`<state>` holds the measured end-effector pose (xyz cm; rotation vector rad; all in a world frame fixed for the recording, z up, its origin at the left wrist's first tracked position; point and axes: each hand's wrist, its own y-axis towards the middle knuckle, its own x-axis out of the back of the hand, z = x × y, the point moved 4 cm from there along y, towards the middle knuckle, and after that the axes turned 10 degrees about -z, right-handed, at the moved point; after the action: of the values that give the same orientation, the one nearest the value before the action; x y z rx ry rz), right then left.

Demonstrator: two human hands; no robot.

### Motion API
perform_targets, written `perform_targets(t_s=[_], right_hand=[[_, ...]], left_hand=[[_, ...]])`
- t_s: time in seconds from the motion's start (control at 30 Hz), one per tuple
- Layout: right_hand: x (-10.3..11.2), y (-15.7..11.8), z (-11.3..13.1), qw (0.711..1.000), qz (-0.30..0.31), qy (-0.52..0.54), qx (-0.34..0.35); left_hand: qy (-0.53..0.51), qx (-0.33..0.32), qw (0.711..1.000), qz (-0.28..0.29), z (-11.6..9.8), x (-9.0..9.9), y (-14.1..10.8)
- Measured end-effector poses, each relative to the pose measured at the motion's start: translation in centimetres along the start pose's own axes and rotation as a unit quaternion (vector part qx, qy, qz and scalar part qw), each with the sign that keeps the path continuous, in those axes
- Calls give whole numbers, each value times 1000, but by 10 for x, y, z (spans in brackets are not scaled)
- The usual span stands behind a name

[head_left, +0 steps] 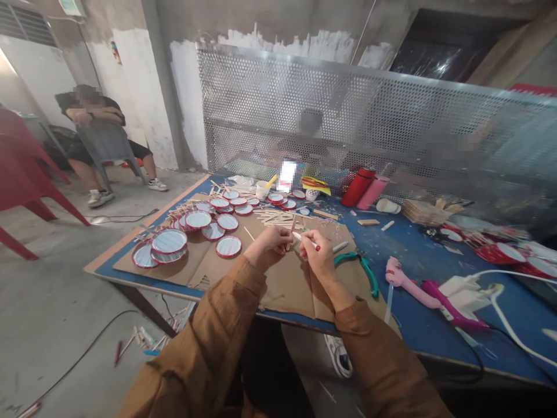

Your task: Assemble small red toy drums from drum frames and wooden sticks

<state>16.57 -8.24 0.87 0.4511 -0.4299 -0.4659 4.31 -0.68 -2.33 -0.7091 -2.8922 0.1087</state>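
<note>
My left hand (277, 239) is closed in a pinch around a thin wooden stick (293, 223), which points upward from the fingertips. Between the fingers of my right hand (317, 248) is a white marker pen (298, 236) with a red end, its other end close to the stick. Both hands are just above a sheet of brown cardboard (278, 293). Left of them lie several round pieces with whitish faces and red rims, the closest being one disc (228, 247). Loose wooden sticks (276, 217) are scattered behind my hands. Teal-handled pliers (368, 276) rest beside my right hand.
A pink glue gun (411, 284) lies at right near a magenta power strip (456, 307) with white plugs and cables. Behind stand a lit phone (286, 176), a paper cup (262, 190) and a red bottle (357, 187). A perforated metal panel (261, 104) borders the blue table (404, 244).
</note>
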Motion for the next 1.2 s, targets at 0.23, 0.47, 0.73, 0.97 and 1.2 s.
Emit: perform_targets(t_s=[0.23, 0.47, 0.73, 0.97, 1.2], right_hand=[[0, 0, 1, 1000, 4, -1, 3], [0, 0, 1, 1000, 7, -8, 8], [0, -1, 0, 1000, 10, -12, 11], [-1, -1, 1, 1000, 17, -16, 16], [0, -1, 2, 1000, 6, -12, 11]], left_hand=[[3, -1, 1000, 1, -1, 0, -1], [13, -9, 1000, 6, -3, 0, -2], [16, -10, 1000, 2, -2, 0, -1], [20, -7, 1000, 2, -3, 0, -2], [16, -6, 1000, 6, -3, 0, -2]])
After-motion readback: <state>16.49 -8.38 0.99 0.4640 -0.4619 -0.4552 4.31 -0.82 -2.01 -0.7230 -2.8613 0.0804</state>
